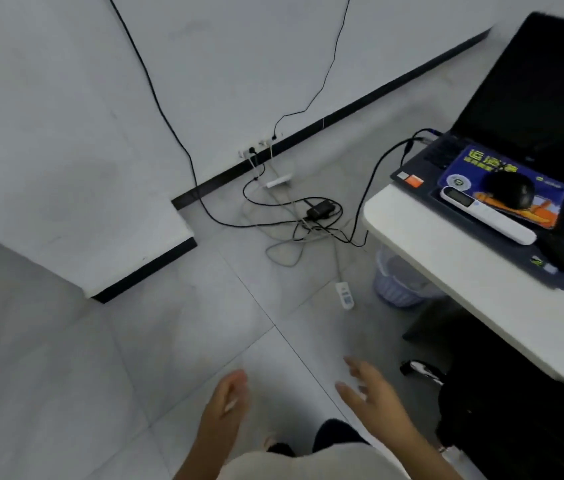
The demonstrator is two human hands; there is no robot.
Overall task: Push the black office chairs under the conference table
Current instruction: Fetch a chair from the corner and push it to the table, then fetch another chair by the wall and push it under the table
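Grey floor tiles [65,375], white table [464,271], tangled cables [294,220].

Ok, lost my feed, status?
Left hand and right hand open, empty. Black chair at right, partly under white table. Power strip, cables on floor.

— What's in front of the person?
— Both hands, left hand [226,407] and right hand [372,393], hang empty over the tiled floor [100,358].
— And to the right?
— A black chair [516,410] tucked beneath the white table [464,271], laptop [516,168] on top.
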